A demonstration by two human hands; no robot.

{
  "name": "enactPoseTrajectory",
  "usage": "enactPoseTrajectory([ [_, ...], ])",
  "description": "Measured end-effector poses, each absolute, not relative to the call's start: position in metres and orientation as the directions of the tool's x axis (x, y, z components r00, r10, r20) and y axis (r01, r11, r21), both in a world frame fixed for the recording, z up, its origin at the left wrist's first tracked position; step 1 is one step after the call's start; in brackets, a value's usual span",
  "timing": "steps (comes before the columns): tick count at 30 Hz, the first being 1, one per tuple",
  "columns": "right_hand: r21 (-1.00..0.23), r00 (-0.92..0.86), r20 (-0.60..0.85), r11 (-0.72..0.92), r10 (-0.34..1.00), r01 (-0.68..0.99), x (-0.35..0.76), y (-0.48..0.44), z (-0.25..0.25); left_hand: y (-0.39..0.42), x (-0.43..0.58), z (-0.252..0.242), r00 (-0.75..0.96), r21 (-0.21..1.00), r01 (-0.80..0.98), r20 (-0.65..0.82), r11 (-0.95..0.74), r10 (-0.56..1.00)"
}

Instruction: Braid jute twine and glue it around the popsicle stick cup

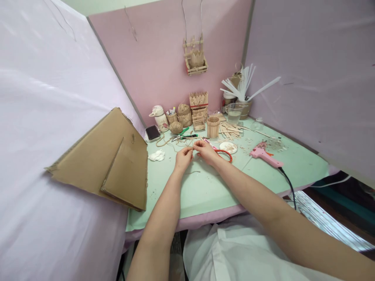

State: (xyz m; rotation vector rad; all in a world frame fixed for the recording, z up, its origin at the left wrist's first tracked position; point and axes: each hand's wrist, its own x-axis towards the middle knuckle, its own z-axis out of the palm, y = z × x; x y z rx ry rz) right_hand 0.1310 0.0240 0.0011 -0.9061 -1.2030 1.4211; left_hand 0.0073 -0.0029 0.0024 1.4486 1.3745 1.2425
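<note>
Lighting over the table is bright and diffuse; I record only faint, soft-edged shadows there. Beyond its left edge, the pale cloth is brightest, with near-washed-out patches. Beyond its right edge, the mauve sheet reads dimmer, with slight sheen. Glare streaks a shiny surface below the right front corner. Wide-angle stretch enlarges my right forearm toward the frame's border. Fine detail between my left hand and right hand is soft.
</note>
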Motion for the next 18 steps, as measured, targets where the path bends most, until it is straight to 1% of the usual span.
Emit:
enactPoseTrajectory([
  [5,-0.968,-0.189,0.085,0.036,0.978,-0.246,0.1309,0.0263,-0.0004,-0.0048,0.0076,0.0041,-0.038,0.970,0.221,0.116,-0.105,0.993],
  [10,-0.971,-0.129,0.157,0.129,0.979,-0.201,0.1302,0.0245,0.0036,-0.0074,0.0079,0.0072,-0.033,0.973,0.205,0.118,-0.109,0.992],
  [14,-0.970,-0.104,0.205,0.188,0.973,-0.151,0.1291,0.0244,0.0034,-0.0087,0.0091,0.0089,-0.060,0.974,0.206,0.109,-0.095,0.992],
  [18,-0.969,-0.055,0.213,0.204,0.975,-0.141,0.1281,0.0274,-0.0007,-0.0081,0.0087,0.0076,-0.102,0.973,0.218,0.104,-0.079,0.989],
])
